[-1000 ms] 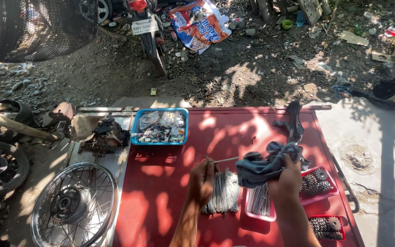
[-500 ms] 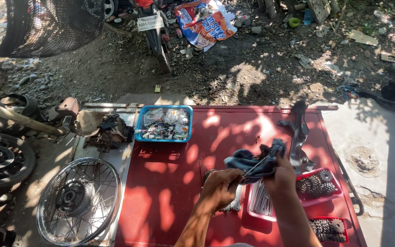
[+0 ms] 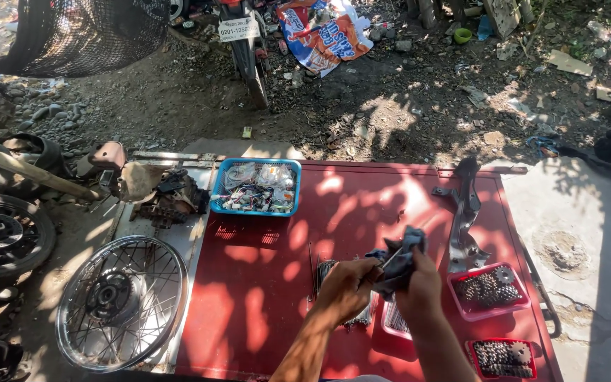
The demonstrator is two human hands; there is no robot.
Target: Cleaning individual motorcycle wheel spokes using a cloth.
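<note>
Red worktop (image 3: 263,297) fills lower centre. Spoked wheel (image 3: 121,301) lower left; blue basket (image 3: 256,187) upper middle. Centre frame: right hand (image 3: 419,286) fingers clasp dark rag (image 3: 399,258); left hand (image 3: 348,286) fingers pinch thin metal spoke (image 3: 389,259).

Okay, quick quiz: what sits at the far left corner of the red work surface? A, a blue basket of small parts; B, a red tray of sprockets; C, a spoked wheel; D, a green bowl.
A: the blue basket full of small parts sits at the far left corner of the red surface, while the spoked wheel lies off its left edge and the red tray of sprockets is on the right.
</note>
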